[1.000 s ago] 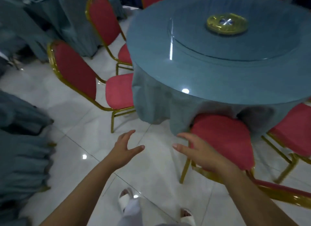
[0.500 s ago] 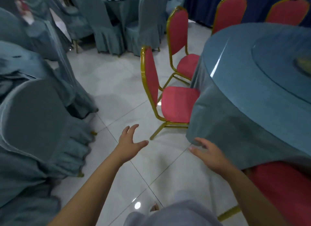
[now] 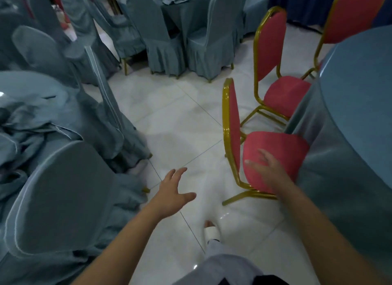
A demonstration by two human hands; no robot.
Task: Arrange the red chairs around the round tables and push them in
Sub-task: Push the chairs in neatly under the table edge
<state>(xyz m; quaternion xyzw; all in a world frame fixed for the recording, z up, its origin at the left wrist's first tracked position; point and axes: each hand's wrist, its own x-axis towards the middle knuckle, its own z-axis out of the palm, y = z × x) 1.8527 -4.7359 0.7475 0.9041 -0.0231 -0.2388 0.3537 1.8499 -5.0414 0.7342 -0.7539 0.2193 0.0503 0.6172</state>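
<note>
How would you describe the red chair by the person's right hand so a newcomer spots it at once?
Start at the round table draped in blue on the right; red, gold-framed chairs line its left side. The nearest red chair is the one: unlike the red chairs farther back, its backrest shows edge-on and the right hand is in front of its seat.

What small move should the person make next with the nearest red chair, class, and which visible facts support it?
Probably bring the left hand to the gold back frame of the nearest red chair and push it toward the round table. Both hands are open and empty, the right hand is over its seat, and most of that seat sticks out from the tablecloth.
</note>
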